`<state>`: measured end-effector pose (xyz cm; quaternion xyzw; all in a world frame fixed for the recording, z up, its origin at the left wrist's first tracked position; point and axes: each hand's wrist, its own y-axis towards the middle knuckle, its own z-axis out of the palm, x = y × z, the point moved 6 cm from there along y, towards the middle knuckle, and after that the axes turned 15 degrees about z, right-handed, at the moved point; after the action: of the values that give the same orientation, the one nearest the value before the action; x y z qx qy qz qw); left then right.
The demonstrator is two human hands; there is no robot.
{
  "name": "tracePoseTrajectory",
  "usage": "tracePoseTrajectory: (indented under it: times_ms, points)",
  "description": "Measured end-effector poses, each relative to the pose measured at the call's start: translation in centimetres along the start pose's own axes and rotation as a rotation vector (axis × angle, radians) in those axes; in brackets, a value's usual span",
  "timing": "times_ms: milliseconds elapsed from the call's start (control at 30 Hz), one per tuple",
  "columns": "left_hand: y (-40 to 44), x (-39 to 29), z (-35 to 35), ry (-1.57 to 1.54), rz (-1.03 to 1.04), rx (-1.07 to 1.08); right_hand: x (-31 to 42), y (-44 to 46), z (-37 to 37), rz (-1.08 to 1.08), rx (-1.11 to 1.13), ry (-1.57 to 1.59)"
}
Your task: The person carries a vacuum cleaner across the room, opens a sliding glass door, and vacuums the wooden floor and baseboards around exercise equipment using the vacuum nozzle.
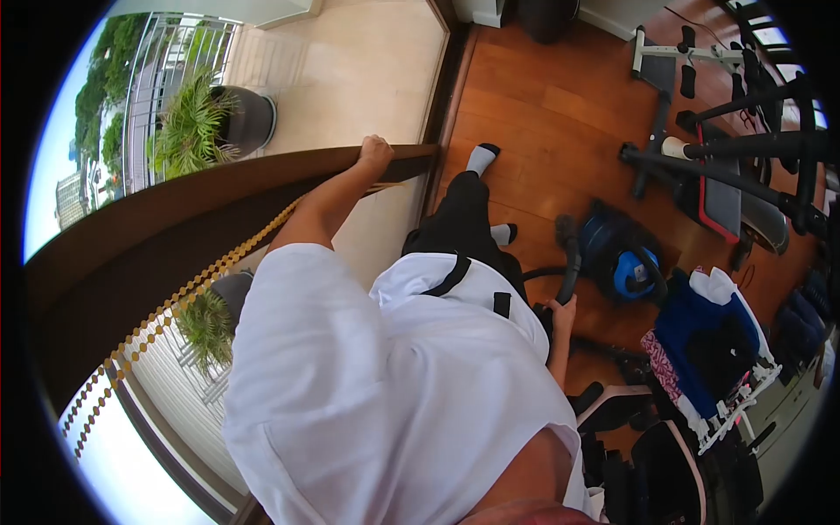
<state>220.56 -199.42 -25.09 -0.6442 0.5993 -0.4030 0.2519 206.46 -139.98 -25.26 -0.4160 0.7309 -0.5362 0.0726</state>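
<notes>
My left hand (376, 152) is closed over the edge of a dark brown wooden door frame (306, 170), with the arm stretched forward. By my right hip, my right hand (562, 313) has its fingers wrapped round a black vacuum cleaner hose (573, 254), partly hidden by my shirt. Beyond that hand, a blue and black canister vacuum cleaner (619, 254) sits on the wooden floor, slightly blurred. A gold beaded chain (223, 262) hangs beside the frame, below my left arm.
Exercise machines (717, 157) stand at the right. Nearer, a white drying rack (744, 398) carries clothes (700, 332). Potted plants (249, 118) stand on the tiled balcony (341, 79) at the left, with a railing (175, 52) behind. My socked feet are on the wooden floor (534, 114).
</notes>
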Motion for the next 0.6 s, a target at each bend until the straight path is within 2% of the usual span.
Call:
tracePoseTrajectory:
  times_ms: [167,233,300,433,567,600]
  points:
    - [0.1,0.1,-1.6,-0.093,-0.005,0.04,2.4,0.0,0.6,0.033,-0.023,-0.034]
    - [1.6,0.4,-0.1,-0.133,-0.042,0.032,3.5,0.9,0.9,-0.021,-0.037,-0.075]
    - [1.5,0.5,-1.0,-0.121,0.01,0.03,5.3,1.0,1.4,-0.052,-0.05,-0.111]
    - [1.6,2.0,-3.9,-0.137,0.025,0.01,5.7,2.7,1.9,-0.035,-0.069,-0.114]
    - [5.7,6.1,-7.5,-0.118,0.058,-0.026,6.4,2.6,2.3,0.012,-0.046,-0.047]
    - [6.3,7.1,-9.4,-0.108,0.043,-0.006,5.5,3.5,2.1,-0.048,-0.071,-0.048]
